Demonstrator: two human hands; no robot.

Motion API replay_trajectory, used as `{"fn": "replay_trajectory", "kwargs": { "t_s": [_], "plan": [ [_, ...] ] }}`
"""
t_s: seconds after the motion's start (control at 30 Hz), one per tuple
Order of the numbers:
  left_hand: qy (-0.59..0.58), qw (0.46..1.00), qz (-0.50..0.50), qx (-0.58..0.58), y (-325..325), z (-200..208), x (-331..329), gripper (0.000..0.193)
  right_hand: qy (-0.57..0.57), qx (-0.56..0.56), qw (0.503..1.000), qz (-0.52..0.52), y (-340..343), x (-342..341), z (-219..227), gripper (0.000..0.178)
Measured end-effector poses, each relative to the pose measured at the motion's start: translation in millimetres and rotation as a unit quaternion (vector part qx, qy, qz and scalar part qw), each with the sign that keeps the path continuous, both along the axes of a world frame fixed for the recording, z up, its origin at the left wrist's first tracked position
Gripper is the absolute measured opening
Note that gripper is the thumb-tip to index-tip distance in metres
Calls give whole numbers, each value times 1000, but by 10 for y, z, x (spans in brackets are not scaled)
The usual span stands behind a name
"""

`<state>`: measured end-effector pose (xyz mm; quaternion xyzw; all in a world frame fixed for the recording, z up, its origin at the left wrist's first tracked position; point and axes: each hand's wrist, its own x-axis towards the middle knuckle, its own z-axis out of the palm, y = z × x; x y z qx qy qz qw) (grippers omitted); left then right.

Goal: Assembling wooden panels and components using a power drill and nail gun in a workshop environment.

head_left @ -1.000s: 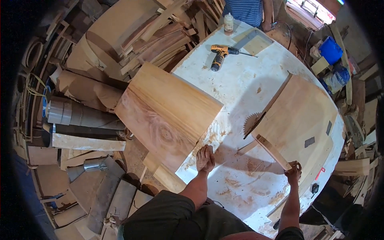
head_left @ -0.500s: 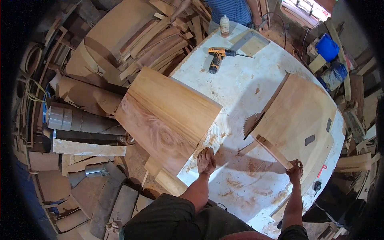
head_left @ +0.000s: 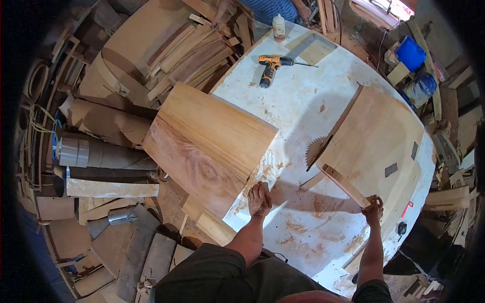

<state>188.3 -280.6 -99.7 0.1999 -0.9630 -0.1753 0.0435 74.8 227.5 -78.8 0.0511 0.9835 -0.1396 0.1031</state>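
My right hand (head_left: 373, 210) grips the near end of a narrow wooden strip (head_left: 345, 185). The strip slants away to the left, its far end close to a toothed circular saw blade (head_left: 314, 149) that rises from the white table (head_left: 293, 111). A thin light-brown wooden board (head_left: 376, 126) lies right of the blade, its dark left edge beside the teeth. My left hand (head_left: 259, 199) rests open on the table, fingers pointing forward, near the right corner of a wide grained plank panel (head_left: 212, 146). Whether the blade is turning I cannot tell.
An orange-and-black drill (head_left: 273, 68) with a long bit and a white bottle (head_left: 279, 28) stand toward the table's far end. Another person (head_left: 273, 9) in a blue striped shirt is beyond it. Stacked wood strips (head_left: 197, 55) and brown rolls (head_left: 108, 121) crowd the left; a blue bucket (head_left: 410, 53) is right.
The whole view has shifted slightly. The person across the table has moved to the left. My hands and the wooden strip have barely moved.
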Motion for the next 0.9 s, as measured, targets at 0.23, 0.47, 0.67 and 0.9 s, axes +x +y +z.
{"fn": "replay_trajectory", "kwargs": {
  "t_s": [0.23, 0.47, 0.67, 0.9],
  "plan": [
    [20, 1000, -11, 12, 14, -95, -71, 54, 49, -32, 992, 109, 429, -23, -348, 88],
    [32, 999, -36, -24, 65, -50, -152, 50, 17, 5, 1000, -12, 98, -48, 14, 81],
    [25, 999, -17, -24, 16, -26, -56, 52, 17, 19, 1000, -13, 112, 18, -136, 95],
    [23, 999, -14, -23, 56, 69, -98, 51, 7, 5, 999, -32, 41, -49, -8, 96]
  ]
}}
